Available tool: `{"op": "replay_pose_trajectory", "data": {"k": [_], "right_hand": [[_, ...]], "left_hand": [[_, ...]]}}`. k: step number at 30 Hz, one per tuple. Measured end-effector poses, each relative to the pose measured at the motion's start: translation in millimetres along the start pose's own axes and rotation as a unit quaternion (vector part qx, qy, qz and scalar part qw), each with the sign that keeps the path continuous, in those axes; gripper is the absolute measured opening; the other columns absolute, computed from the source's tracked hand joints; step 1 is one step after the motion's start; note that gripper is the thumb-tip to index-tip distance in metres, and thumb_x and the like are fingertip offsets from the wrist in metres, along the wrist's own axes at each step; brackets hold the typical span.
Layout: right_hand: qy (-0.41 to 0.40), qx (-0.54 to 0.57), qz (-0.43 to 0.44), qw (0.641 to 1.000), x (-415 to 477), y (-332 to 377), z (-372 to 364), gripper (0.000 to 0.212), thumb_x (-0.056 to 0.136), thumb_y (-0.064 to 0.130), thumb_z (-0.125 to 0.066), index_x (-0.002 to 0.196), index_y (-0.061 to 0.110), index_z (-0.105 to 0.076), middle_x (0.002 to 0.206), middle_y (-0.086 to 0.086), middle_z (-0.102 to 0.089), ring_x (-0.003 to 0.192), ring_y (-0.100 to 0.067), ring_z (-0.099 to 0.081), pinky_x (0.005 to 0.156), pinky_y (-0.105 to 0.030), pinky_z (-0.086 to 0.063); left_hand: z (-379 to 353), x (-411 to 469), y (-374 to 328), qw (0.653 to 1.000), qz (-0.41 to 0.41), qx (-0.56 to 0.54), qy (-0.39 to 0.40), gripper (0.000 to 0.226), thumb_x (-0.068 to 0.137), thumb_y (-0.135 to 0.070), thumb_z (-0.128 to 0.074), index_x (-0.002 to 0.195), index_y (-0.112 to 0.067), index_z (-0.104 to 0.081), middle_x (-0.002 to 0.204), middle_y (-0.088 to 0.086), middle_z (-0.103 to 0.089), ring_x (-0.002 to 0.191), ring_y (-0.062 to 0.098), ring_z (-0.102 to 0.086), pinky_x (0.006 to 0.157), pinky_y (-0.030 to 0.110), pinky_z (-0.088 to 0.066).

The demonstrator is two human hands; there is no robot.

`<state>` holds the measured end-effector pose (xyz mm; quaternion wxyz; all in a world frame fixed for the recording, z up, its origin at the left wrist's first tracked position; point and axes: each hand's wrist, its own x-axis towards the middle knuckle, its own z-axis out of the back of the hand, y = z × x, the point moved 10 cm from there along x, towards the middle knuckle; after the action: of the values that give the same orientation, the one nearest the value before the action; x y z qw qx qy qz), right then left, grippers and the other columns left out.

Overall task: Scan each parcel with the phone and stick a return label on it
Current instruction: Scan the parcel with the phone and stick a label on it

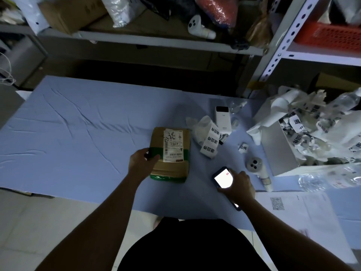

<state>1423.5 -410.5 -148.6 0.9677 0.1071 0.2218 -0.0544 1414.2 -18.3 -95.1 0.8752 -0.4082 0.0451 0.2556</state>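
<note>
Left hand grips the parcel by its left edge. Right hand holds the lit phone just right of the parcel, with open worktop to the parcel's left.

One parcel, brown with green tape, flat on blue cloth; left hand grips its left edge. One phone, screen lit, held in right hand, near and right of the parcel. One label strip just right of the parcel; box of crumpled paper at far right.

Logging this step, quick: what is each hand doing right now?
Left hand: grips the parcel by its left edge.
Right hand: holds the lit phone.
</note>
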Motion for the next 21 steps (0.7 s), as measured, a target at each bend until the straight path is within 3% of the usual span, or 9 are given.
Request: {"op": "replay_pose_trajectory", "data": {"k": [3,6,9,10,12,14,15,19,21], "right_hand": [[0.007,-0.004,-0.005,1.0,9.5,2.1,0.3,0.099,0.065,0.065,-0.081,0.149,0.033,-0.039,0.126,-0.007,-0.051,0.121,-0.03,-0.048,0.089,-0.041,-0.051],[0.001,-0.004,0.014,1.0,25.4,17.3,12.2,0.091,0.065,0.071,-0.077,0.138,0.025,-0.051,0.128,-0.009,-0.053,0.124,-0.032,-0.046,0.092,-0.041,-0.047],[-0.026,0.213,0.012,0.977,53.0,43.3,32.9,0.07,0.081,0.056,-0.075,0.133,0.012,-0.058,0.129,-0.013,-0.063,0.119,-0.032,-0.058,0.095,-0.044,-0.052],[-0.023,0.328,-0.013,0.944,64.3,49.7,39.1,0.062,0.086,0.047,-0.074,0.133,0.01,-0.058,0.127,-0.012,-0.067,0.11,-0.027,-0.065,0.09,-0.041,-0.056],[-0.008,0.521,-0.079,0.85,83.8,61.9,48.0,0.043,0.091,0.03,-0.073,0.125,0.007,-0.062,0.116,-0.012,-0.072,0.083,-0.015,-0.07,0.063,-0.026,-0.058],[0.002,0.64,-0.123,0.759,98.3,72.2,53.0,0.034,0.093,0.018,-0.071,0.122,0.003,-0.062,0.097,-0.008,-0.072,0.067,-0.011,-0.068,0.048,-0.022,-0.052],[0.002,0.662,-0.13,0.738,102.5,76.5,56.9,0.037,0.093,0.015,-0.072,0.126,0.002,-0.061,0.092,-0.005,-0.07,0.066,-0.012,-0.067,0.047,-0.023,-0.052],[0.024,0.642,-0.03,0.765,101.9,105.8,78.9,0.041,0.091,0.012,-0.074,0.13,0.011,-0.063,0.092,-0.001,-0.074,0.067,-0.011,-0.073,0.054,-0.02,-0.055],[0.055,0.627,0.05,0.776,88.7,125.9,87.0,0.041,0.091,0.012,-0.074,0.13,0.018,-0.064,0.102,-0.002,-0.076,0.083,-0.014,-0.076,0.066,-0.023,-0.06]], "left_hand": [[-6.7,1.2,-2.1,1.0,0.0,0.016,0.011,0.041,0.087,-0.04,-0.075,0.123,-0.021,-0.07,0.108,0.004,-0.071,0.088,0.018,-0.062,0.072,0.026,-0.045],[-6.4,3.4,-3.4,0.998,0.006,0.059,0.014,0.051,0.087,-0.043,-0.074,0.131,-0.018,-0.064,0.119,0.007,-0.066,0.103,0.023,-0.061,0.082,0.029,-0.046],[1.4,6.4,-11.6,0.994,-0.003,0.108,-0.019,0.048,0.09,-0.046,-0.07,0.13,-0.022,-0.065,0.117,0.006,-0.063,0.107,0.025,-0.061,0.094,0.043,-0.052],[5.5,7.9,-18.1,0.993,-0.009,0.111,-0.037,0.044,0.091,-0.046,-0.068,0.128,-0.022,-0.067,0.117,0.006,-0.063,0.106,0.026,-0.062,0.094,0.046,-0.052],[9.8,11.1,-32.8,0.993,-0.017,0.103,-0.055,0.04,0.093,-0.042,-0.067,0.126,-0.019,-0.068,0.116,0.007,-0.064,0.106,0.027,-0.063,0.094,0.047,-0.052],[5.8,14.3,-49.0,0.995,-0.031,0.089,-0.044,0.04,0.092,-0.035,-0.069,0.126,-0.014,-0.067,0.115,0.008,-0.063,0.105,0.027,-0.062,0.092,0.041,-0.052],[1.8,14.8,-57.7,0.996,-0.041,0.077,-0.03,0.039,0.092,-0.03,-0.07,0.126,-0.013,-0.067,0.113,0.007,-0.064,0.103,0.025,-0.063,0.089,0.036,-0.051],[-16.3,15.0,-88.3,0.997,-0.05,-0.043,0.039,0.033,0.088,-0.024,-0.075,0.121,-0.02,-0.07,0.088,-0.008,-0.071,0.08,0.005,-0.065,0.069,0.009,-0.045],[-30.3,13.3,-97.0,0.984,-0.005,-0.159,0.082,0.039,0.088,-0.027,-0.077,0.125,-0.032,-0.066,0.085,-0.012,-0.075,0.082,0.0,-0.069,0.067,0.01,-0.048]]}}
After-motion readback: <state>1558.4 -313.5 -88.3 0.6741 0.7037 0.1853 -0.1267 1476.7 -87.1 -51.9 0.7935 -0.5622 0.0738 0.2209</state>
